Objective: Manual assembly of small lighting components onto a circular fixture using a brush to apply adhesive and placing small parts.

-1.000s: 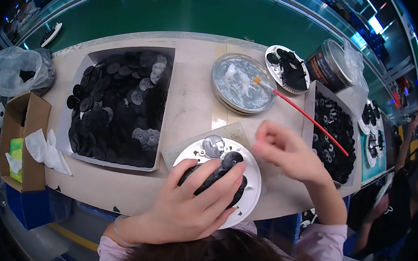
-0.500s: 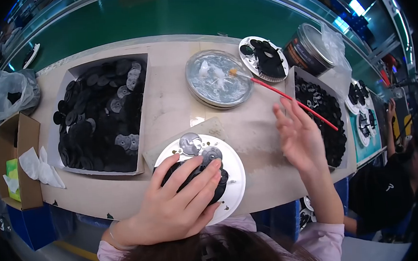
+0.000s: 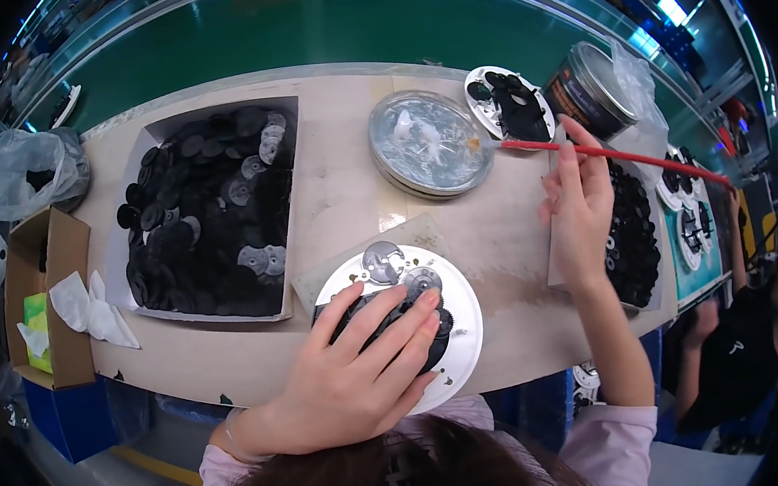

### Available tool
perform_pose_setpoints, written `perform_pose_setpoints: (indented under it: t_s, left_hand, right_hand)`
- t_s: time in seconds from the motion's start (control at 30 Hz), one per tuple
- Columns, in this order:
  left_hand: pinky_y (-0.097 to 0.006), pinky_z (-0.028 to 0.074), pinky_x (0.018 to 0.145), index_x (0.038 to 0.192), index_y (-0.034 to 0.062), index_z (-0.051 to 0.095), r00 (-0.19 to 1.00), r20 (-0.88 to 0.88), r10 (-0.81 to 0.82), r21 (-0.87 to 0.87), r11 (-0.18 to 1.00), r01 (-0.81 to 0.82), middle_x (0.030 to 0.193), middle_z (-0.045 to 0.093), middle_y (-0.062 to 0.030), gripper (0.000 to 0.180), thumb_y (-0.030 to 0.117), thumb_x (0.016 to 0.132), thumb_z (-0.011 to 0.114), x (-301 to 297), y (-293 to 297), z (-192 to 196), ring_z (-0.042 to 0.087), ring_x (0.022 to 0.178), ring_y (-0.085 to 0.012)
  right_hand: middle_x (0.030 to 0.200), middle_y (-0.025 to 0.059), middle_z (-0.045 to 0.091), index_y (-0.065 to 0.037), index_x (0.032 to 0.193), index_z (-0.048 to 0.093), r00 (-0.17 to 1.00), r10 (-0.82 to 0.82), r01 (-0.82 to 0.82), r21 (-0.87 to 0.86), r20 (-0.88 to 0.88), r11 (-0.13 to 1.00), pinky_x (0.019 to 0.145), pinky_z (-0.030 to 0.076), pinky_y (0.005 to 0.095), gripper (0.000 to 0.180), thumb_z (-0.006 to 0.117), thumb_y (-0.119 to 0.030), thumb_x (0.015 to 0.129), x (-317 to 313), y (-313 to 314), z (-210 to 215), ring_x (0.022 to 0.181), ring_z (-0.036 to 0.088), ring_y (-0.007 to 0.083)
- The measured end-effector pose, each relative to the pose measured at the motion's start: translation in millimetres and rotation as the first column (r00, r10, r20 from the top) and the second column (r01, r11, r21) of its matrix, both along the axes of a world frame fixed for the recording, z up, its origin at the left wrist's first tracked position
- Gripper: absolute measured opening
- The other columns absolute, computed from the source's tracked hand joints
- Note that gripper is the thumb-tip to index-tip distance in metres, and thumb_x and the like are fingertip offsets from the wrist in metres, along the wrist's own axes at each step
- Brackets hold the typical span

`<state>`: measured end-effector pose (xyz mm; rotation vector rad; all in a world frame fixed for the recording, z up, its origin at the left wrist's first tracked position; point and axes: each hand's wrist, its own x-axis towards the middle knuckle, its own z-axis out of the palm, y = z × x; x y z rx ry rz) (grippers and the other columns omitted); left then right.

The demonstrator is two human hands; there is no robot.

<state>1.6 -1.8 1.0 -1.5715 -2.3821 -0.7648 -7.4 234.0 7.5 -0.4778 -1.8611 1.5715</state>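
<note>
My left hand (image 3: 362, 368) lies palm down with fingers spread over a black geared part (image 3: 442, 353) on a round white plate (image 3: 460, 338). Grey discs, one a gear wheel (image 3: 423, 284), show past my fingertips; my palm hides much of the black part. Over the right of the table my right hand (image 3: 582, 200) is raised, its fingers closed on the red handle of a brush (image 3: 647, 159). The brush's yellowish bristles (image 3: 474, 145) reach the right edge of a clear round dish (image 3: 433, 162) with whitish, grease-like stuff in it.
A white box (image 3: 294, 196) heaped with black and grey discs stands at left, beside a cardboard box (image 3: 69, 241) and white tissue. Right of the dish are another loaded white plate (image 3: 538, 140), a tin (image 3: 589, 90) and a box of small black parts (image 3: 632, 251). A co-worker (image 3: 735, 344) sits at far right.
My right hand was open beside the brush; now it grips the handle. The brush has swung to a flatter angle and lifted off the parts box. My left hand stays on the black part.
</note>
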Motion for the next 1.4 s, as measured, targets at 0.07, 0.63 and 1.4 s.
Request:
perform_pose_setpoints:
  t_s: [0.07,0.63,1.4]
  left_hand:
    - [-0.041,0.035,0.093,0.103,0.0055,0.060,1.000,0.006,0.007,0.000,1.000,-0.007,0.115,0.057,-0.0076,0.039,0.022,0.068,0.068,0.7,0.9,0.5,0.048,0.105,-0.0258]
    - [-0.042,0.036,0.092,0.096,0.0021,0.062,0.999,0.032,0.017,0.040,0.999,-0.018,0.115,0.056,-0.0101,0.031,0.023,0.073,0.059,1.6,1.5,-2.6,0.052,0.102,-0.0237]
    - [-0.039,0.038,0.091,0.094,0.0085,0.066,0.998,0.032,0.047,0.045,0.998,-0.048,0.106,0.063,-0.0033,0.029,0.026,0.071,0.062,-1.0,3.1,-3.3,0.053,0.099,-0.0209]
  right_hand:
    - [0.066,-0.0076,0.036,-0.007,0.113,0.050,0.998,0.045,-0.051,0.140,0.050,0.989,0.042,0.022,0.0146,0.027,0.048,-0.022,0.091,-1.3,20.0,3.1,0.053,0.031,-0.0003]
    - [0.085,0.0093,0.056,0.005,0.100,0.053,0.969,0.205,-0.249,0.574,0.140,0.781,0.051,0.048,0.0180,0.016,0.043,-0.002,0.090,27.1,31.1,31.9,0.073,0.055,0.0099]
    - [0.083,0.0177,0.054,0.005,0.093,0.041,0.911,0.409,-0.282,0.794,0.046,0.538,0.060,0.051,0.0234,0.011,0.044,0.010,0.083,13.1,21.0,6.0,0.072,0.057,0.0186]
